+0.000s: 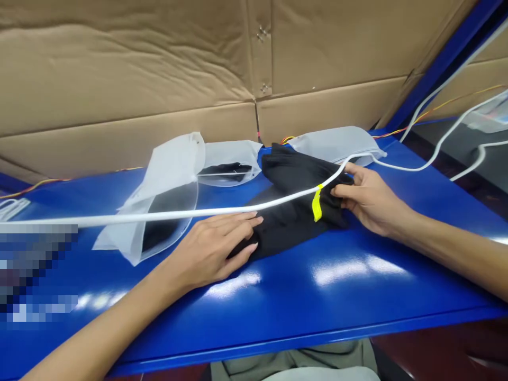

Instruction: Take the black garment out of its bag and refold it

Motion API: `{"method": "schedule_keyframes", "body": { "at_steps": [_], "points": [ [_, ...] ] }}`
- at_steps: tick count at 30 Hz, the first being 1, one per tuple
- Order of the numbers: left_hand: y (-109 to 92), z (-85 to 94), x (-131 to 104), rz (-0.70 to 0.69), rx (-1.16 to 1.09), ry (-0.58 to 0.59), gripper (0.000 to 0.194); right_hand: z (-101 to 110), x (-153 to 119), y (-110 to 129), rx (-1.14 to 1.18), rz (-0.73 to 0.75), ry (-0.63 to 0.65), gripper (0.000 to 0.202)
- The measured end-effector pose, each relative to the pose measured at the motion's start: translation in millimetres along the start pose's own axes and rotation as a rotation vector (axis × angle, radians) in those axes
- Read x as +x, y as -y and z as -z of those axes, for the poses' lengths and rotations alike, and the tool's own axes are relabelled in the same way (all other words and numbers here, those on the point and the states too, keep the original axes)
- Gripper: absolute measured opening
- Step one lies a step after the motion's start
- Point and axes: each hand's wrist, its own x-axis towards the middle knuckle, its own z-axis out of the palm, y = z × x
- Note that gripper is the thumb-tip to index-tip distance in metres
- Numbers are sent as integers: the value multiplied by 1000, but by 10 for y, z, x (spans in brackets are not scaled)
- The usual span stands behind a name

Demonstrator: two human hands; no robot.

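A black cloth item (pixel 286 225) lies bunched on the blue table, partly folded over itself. My left hand (pixel 222 243) rests at its left edge, fingers bent and touching the fabric; whether they grip it is hard to tell. At the right end, my right hand (pixel 367 198) pinches the cloth between thumb and fingers. A yellow tag (pixel 316 205) hangs over the black fabric, at a white cable (pixel 159 216) that passes in front of the cloth and above my left hand.
Translucent bags with dark contents stand behind: one at left (pixel 170 164), one in the middle (pixel 230 153), one at right (pixel 333 142). Cardboard (pixel 159 63) lines the back of the blue table (pixel 297 301). White cables run off to the right.
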Motion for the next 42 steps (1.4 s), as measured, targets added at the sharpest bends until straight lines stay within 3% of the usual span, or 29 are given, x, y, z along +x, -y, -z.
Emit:
{"method": "schedule_keyframes", "body": {
  "at_steps": [4, 8, 12, 16, 19, 22, 27, 31, 34, 35, 38, 42],
  "points": [
    [66, 63, -64, 196, 110, -2, 29, 77, 44, 12, 50, -27, -5, 51],
    [191, 119, -102, 335, 236, 10, 50, 188, 172, 7, 81, -16, 67, 37],
    [269, 79, -93, 234, 209, 87, 56, 181, 223, -12, 104, 23, 95, 12],
    [224, -12, -33, 32, 117, 169, 51, 69, 156, -28, 84, 15, 98, 29],
    [172, -42, 5, -22, 65, 224, 54, 25, 113, -43, 31, -9, 104, 46],
    [151, -38, 14, 1, 36, 255, 56, 65, 117, -64, -22, -9, 103, 55],
    [199, 4, -19, 102, 47, 241, 55, 224, 181, -44, -71, 35, 65, 37],
    [272, 77, -52, 182, 72, 225, 53, 325, 241, 48, -118, -32, 126, 30],
    [311, 92, -67, 242, 66, 188, 51, 435, 322, 93, -316, -42, 146, 35],
    [320, 82, -73, 267, 74, 168, 51, 486, 359, 99, -455, 2, 143, 37],
    [345, 34, -93, 368, 108, 117, 53, 650, 482, 92, -916, 322, 52, 41],
    [349, 12, -110, 477, 78, 126, 60, 797, 579, 36, -1037, 433, -15, 64]
  ]
}}
